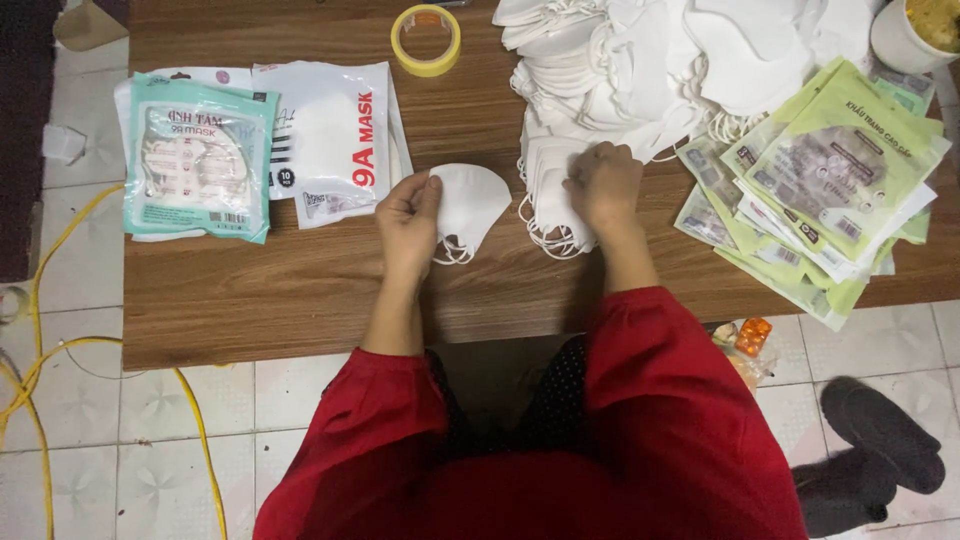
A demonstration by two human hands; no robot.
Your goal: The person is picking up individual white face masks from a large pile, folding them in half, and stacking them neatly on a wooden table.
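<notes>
- A person in red sleeves works at a brown wooden table (300,290), seen from above by the head camera.
- The left hand (408,222) pinches the left edge of a single folded white mask (472,205) between thumb and fingers; the mask lies flat at the middle of the table, its ear loops trailing toward six o'clock.
- The right hand (603,185), at three o'clock of that mask and well apart from the left hand, rests knuckles up on a stack of white masks (548,200); its fingers are curled down onto the top mask, but whether they pinch it cannot be told.
- Behind that stack, toward twelve and one o'clock, a larger heap of loose white masks (650,60) spreads to the far edge of the table.
- At nine o'clock of the left hand lie a teal-edged mask packet (198,158) and, just beside it, white mask packets (335,135) overlapping one another.
- A roll of yellow tape (426,39) lies at eleven o'clock, near the far edge.
- At three o'clock of the right hand, a fanned pile of green mask packets (820,190) overhangs the table's near right edge.
- Yellow cables (40,340) loop over the tiled floor at eight o'clock; a dark slipper (880,435) lies at four o'clock.
</notes>
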